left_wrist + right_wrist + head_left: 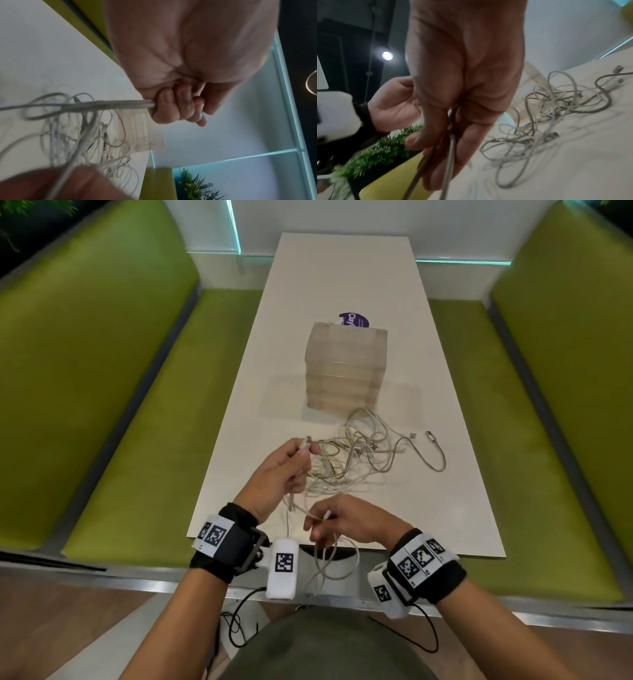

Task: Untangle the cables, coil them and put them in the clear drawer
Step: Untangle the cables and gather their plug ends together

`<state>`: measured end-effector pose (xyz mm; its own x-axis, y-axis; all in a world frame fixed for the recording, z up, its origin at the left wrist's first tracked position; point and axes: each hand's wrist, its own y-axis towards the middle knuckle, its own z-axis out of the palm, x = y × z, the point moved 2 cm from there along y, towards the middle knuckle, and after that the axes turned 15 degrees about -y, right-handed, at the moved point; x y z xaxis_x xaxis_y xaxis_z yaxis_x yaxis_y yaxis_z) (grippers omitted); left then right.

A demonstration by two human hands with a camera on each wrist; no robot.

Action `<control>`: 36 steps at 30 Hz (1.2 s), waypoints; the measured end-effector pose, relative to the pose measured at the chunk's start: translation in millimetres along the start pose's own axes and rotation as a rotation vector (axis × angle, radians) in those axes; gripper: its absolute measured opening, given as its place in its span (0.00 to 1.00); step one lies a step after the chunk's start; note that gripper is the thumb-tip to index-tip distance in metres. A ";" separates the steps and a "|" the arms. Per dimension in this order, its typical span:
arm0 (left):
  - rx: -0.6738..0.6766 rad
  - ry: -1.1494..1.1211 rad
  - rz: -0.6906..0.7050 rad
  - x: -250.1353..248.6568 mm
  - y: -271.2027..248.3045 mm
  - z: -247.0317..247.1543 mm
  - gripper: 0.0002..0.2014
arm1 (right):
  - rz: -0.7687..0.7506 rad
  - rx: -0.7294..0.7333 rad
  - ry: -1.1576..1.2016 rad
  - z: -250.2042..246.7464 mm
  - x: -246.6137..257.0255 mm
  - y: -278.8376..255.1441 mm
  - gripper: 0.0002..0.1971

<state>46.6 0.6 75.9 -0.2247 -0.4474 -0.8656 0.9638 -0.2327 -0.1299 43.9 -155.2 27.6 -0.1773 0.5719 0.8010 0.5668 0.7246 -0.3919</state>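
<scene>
Left hand (274, 474) grips cable (301, 510) near tangle (356, 453); right hand (346, 520) pinches same cable (slack below). Feed slowly, keep loops loose.

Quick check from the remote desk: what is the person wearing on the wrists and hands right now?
Both hands, left hand and right hand, are bare, no gloves or sleeves. Each wrist carries a black fabric wrist band with white panels printed with black square code markers. A white boxy wrist camera unit, also bearing a marker, hangs from each band, trailing a thin black lead.
</scene>
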 end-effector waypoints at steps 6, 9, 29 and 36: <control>-0.065 -0.127 0.108 -21.7 0.8 -7.4 0.09 | 0.001 0.067 -0.404 36.7 -27.2 -2.8 0.10; -0.057 -0.125 0.112 -21.2 1.1 -5.1 0.09 | 0.032 0.048 -0.449 48.0 -37.5 -1.1 0.12; -0.080 -0.186 0.132 3.0 0.1 -1.5 0.11 | -0.095 -0.081 0.085 42.5 4.3 6.1 0.10; -0.157 -0.226 0.093 8.5 -3.0 -7.3 0.12 | -0.075 -0.220 -0.037 37.3 -3.6 4.4 0.12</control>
<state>42.9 3.8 65.4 -0.1434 -0.6456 -0.7501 0.9883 -0.0529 -0.1434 17.0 -139.7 6.0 -0.2524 0.5360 0.8056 0.7118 0.6668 -0.2207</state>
